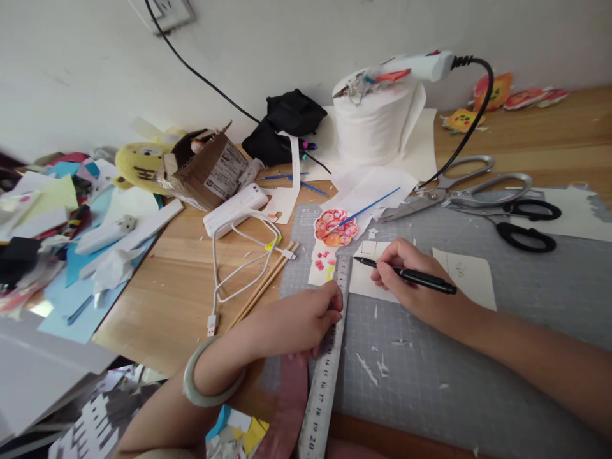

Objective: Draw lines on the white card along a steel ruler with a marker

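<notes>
My left hand [291,322] presses down on a steel ruler [327,370] that lies along the left side of a grey cutting mat [454,357]. A pale bangle sits on that wrist. My right hand [414,277] grips a black pen [406,273], its tip resting on a white paper piece [368,280] right beside the ruler's edge. A small square is drawn on that paper. Just beyond it lies a red and orange painted paper flower [335,227] with a blue brush [368,207] across it.
Large metal scissors [459,191] and black-handled scissors [526,223] lie at the mat's far right. A tissue roll [373,121], a glue gun [421,65] with black cord, a cardboard box [205,169], a white power bank [234,207] with cable, wooden sticks [262,284] and paper scraps crowd the left.
</notes>
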`<move>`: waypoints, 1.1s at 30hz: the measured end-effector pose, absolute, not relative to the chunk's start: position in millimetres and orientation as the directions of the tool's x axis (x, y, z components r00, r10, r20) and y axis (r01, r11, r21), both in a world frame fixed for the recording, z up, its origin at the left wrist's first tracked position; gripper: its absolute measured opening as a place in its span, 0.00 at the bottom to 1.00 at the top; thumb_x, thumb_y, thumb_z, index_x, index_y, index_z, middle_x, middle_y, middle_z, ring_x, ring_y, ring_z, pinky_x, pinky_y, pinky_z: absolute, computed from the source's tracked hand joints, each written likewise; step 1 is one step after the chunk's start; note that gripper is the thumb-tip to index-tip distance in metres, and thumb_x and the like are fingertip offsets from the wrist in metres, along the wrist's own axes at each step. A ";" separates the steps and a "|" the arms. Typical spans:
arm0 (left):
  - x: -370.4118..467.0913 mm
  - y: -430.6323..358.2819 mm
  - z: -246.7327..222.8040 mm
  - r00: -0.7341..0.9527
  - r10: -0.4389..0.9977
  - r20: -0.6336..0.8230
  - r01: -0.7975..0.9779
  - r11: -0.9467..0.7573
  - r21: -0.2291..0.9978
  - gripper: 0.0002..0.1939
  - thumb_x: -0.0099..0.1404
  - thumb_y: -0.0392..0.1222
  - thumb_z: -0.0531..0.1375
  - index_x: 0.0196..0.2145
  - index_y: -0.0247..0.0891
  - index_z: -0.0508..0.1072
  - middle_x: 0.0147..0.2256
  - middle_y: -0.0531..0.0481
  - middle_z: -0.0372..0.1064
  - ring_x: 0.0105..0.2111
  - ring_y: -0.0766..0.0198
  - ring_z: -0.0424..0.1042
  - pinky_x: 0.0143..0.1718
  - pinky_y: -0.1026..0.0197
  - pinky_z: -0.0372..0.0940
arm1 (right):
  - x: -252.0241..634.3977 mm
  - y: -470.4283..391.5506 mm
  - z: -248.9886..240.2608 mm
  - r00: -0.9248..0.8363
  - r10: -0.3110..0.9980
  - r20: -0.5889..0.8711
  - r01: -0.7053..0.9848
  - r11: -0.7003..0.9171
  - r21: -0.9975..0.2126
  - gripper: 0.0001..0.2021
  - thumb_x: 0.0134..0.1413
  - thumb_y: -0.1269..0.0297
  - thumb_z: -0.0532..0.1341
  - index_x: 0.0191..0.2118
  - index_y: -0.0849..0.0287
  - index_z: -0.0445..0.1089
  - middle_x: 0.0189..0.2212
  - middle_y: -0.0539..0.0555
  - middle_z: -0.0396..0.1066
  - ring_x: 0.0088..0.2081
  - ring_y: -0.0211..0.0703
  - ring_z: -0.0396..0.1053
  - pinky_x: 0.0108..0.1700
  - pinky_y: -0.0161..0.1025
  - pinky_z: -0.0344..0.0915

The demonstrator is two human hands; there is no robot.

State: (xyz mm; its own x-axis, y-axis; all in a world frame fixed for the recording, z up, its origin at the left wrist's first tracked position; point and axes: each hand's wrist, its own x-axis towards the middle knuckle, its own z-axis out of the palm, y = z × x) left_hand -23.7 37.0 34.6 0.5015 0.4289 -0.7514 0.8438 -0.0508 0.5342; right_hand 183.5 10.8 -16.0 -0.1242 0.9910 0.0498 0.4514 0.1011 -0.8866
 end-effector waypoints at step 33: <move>-16.7 35.8 36.7 0.534 0.501 -0.681 0.836 -0.189 0.516 0.02 0.65 0.38 0.46 0.34 0.41 0.57 0.14 0.60 0.63 0.16 0.67 0.65 0.21 0.66 0.53 | 185.2 6.3 -15.5 -0.227 0.965 0.131 0.490 0.229 -0.841 0.05 0.59 0.64 0.53 0.32 0.54 0.57 0.24 0.47 0.68 0.25 0.36 0.66 0.28 0.35 0.60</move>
State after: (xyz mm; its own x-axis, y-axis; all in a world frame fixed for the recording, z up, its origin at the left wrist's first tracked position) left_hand -16.7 35.8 36.7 0.5339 0.5011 -0.6811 0.8356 -0.1893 0.5157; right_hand 185.2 6.3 -15.5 -0.2270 0.9651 0.1307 0.4905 0.2292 -0.8408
